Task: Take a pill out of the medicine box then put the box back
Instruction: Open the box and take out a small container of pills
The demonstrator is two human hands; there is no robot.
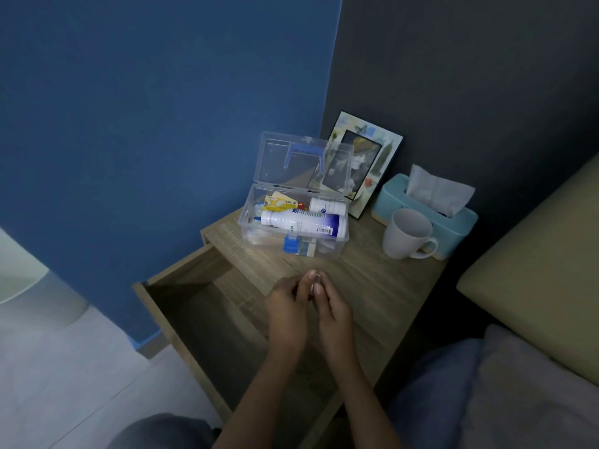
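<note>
The clear plastic medicine box [327,250] stands on the wooden nightstand [379,286] with its lid [275,157] swung up and its blue latch hanging at the front. Inside it lie a large white bottle [301,223], a smaller white bottle [327,206] and a yellow packet [275,202]. In front of the box, my left hand [285,307] and my right hand [335,309] meet, fingertips pinched together on a small pale pill strip [313,280]. The fingers hide most of it, and I see no loose pill.
The nightstand drawer [207,306] is pulled out to the left of my hands. A white mug [406,236], a teal tissue box [460,222] and a picture frame [385,147] stand at the back right. A bed [534,270] borders the right side.
</note>
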